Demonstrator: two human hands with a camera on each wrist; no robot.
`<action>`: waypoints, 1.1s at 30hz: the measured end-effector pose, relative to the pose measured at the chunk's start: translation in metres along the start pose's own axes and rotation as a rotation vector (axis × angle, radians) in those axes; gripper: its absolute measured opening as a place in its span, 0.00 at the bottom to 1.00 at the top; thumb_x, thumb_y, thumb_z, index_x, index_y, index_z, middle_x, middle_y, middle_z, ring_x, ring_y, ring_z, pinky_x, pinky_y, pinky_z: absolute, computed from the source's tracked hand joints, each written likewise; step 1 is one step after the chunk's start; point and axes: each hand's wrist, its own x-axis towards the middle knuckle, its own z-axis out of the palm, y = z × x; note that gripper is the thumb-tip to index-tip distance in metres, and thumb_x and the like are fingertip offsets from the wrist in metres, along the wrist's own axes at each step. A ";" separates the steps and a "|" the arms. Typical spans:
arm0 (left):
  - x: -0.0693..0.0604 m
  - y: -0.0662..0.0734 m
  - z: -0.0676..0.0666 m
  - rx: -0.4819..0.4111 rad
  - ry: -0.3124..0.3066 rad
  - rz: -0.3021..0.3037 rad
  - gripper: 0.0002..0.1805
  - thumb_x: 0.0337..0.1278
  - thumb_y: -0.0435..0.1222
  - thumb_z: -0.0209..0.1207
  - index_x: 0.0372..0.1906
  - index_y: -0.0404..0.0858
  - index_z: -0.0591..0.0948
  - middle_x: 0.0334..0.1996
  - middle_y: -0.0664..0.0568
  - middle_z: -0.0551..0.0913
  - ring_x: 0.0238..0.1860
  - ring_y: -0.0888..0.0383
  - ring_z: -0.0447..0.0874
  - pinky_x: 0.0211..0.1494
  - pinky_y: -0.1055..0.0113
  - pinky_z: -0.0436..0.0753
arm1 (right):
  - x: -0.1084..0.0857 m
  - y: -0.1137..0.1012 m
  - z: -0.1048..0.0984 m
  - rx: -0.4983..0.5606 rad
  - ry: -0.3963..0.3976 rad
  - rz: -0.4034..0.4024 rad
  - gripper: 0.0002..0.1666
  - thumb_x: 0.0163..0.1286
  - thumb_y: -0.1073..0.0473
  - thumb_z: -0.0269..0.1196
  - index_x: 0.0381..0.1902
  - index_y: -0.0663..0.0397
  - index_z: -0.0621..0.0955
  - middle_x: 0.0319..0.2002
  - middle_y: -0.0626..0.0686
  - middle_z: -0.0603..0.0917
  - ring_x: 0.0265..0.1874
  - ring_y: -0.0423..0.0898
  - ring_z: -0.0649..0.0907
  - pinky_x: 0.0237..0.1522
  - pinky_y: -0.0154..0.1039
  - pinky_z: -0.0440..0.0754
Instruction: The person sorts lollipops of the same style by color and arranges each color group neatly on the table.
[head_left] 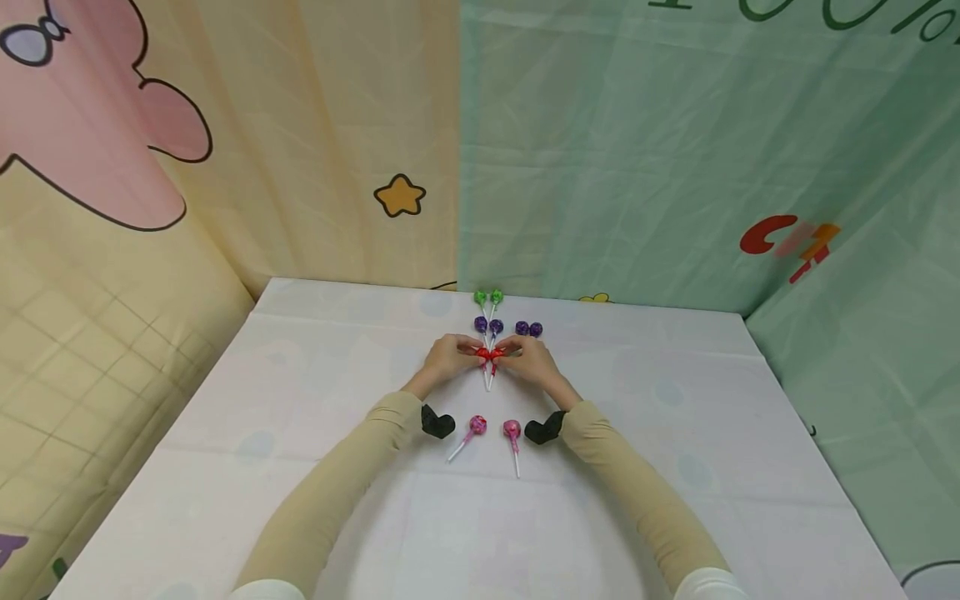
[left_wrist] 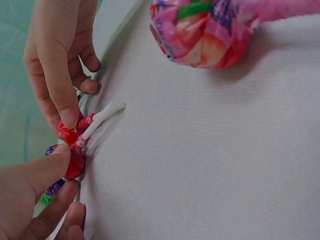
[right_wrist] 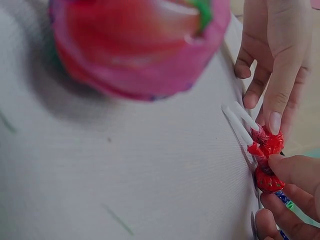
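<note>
Two red lollipops (head_left: 483, 353) lie side by side on the table, heads close together and white sticks pointing toward me. My left hand (head_left: 447, 357) pinches the head of the left red lollipop (left_wrist: 75, 166) between thumb and fingers. From the other side, my right hand (head_left: 531, 360) pinches the right red lollipop (right_wrist: 270, 181) in the same way. Just beyond them, two purple lollipops (head_left: 481, 324) lie side by side, and farther back are two green lollipops (head_left: 481, 297). Their sticks run toward the red heads.
Another pair of purple lollipops (head_left: 522, 328) lies to the right, beyond my right hand. Nearer me are a left pink lollipop (head_left: 477, 425) and a right pink lollipop (head_left: 512, 428), set apart. Black wrist-camera pieces (head_left: 438, 422) hang by both sleeves. Curtains (head_left: 600, 167) stand behind the white table (head_left: 337, 500).
</note>
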 end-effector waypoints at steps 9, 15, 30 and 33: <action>-0.003 0.002 -0.002 0.006 -0.005 -0.021 0.18 0.57 0.35 0.64 0.53 0.37 0.83 0.46 0.44 0.87 0.51 0.50 0.84 0.58 0.56 0.76 | -0.001 -0.002 -0.001 -0.010 0.000 0.005 0.18 0.62 0.56 0.67 0.49 0.56 0.83 0.44 0.57 0.86 0.44 0.52 0.83 0.46 0.45 0.80; -0.005 0.001 -0.003 0.013 0.000 -0.026 0.18 0.57 0.36 0.65 0.53 0.38 0.82 0.45 0.44 0.87 0.50 0.50 0.83 0.58 0.56 0.76 | -0.003 -0.003 -0.003 0.002 0.002 0.012 0.18 0.63 0.55 0.67 0.49 0.56 0.83 0.45 0.58 0.86 0.44 0.53 0.84 0.44 0.44 0.81; -0.023 -0.003 -0.010 0.016 0.023 -0.010 0.18 0.56 0.37 0.65 0.52 0.39 0.82 0.44 0.44 0.86 0.49 0.48 0.84 0.53 0.57 0.78 | -0.021 0.000 -0.012 -0.019 0.037 0.022 0.17 0.63 0.55 0.67 0.49 0.52 0.83 0.46 0.57 0.86 0.34 0.48 0.82 0.29 0.34 0.76; -0.030 -0.003 -0.011 0.008 0.021 -0.005 0.17 0.56 0.38 0.65 0.52 0.39 0.83 0.44 0.45 0.86 0.48 0.49 0.83 0.51 0.57 0.78 | -0.027 0.002 -0.014 -0.032 0.034 0.013 0.17 0.63 0.55 0.67 0.48 0.52 0.84 0.45 0.57 0.86 0.31 0.47 0.80 0.28 0.34 0.75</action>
